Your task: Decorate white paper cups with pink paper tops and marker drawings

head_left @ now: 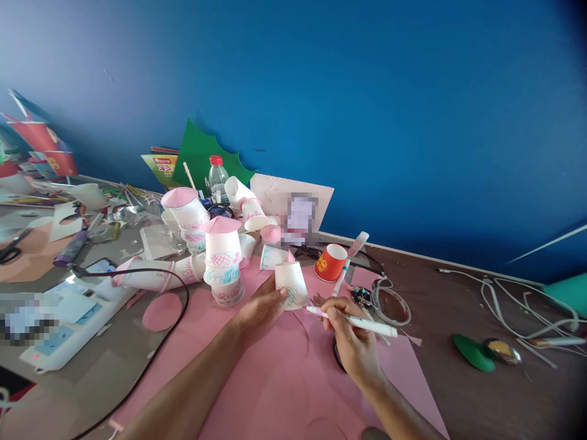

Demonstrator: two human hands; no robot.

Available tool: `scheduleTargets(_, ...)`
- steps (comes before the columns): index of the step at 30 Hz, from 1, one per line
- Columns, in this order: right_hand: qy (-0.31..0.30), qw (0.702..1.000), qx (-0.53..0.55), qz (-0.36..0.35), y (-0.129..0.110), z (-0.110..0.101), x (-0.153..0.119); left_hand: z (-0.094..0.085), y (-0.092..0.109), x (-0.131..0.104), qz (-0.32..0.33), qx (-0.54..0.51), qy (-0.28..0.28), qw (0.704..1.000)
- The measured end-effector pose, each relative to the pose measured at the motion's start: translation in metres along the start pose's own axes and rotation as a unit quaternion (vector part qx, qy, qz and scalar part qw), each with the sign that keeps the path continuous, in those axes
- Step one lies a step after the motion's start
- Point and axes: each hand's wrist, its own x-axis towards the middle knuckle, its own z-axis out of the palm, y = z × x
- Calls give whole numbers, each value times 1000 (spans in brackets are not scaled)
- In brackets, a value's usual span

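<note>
My left hand (263, 308) is closed round a white paper cup (290, 282), which it holds upside down above the pink paper (270, 379). Green and pink drawn lines show on the cup's side near the rim. In my right hand (351, 336) is a white marker (362, 322) with a pink tip end pointing at the cup; whether the tip touches it I cannot tell. Just left of the cup stands a stack of decorated paper cups (224, 263) under a pink paper cone. Partly hidden beneath my right hand lies a dark ring-shaped thing (338, 355).
An orange-red paper cup (331, 263) stands behind my right hand, beside another marker (340, 278). More decorated cups (188, 214) and a bottle with a red cap (217, 177) are behind. A black cable (183, 305) crosses the left side; white cables (513, 299) lie right.
</note>
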Motion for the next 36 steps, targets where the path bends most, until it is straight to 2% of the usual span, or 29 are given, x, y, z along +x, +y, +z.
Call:
scheduleTargets(6,28,999,23,7,3,-2,2,1,0,0,-2,-3,8,1000)
scheduleTargets(14,2,1000,9,-12,0,-1,2,4,3,-2,-13,-4,10,1000)
scheduleTargets(21,4,999,33,9,5,-4,1,1,2,-2,-8,-6,-5,1000)
scheduleTargets(28,-16,998,-9,-59,-6,-1,-1,5,4,-2,-10,9,0,1000)
scheduleTargets(36,-49,995,-38,-74,-8,1,-2,5,3,-2,-2,23,-8,1000)
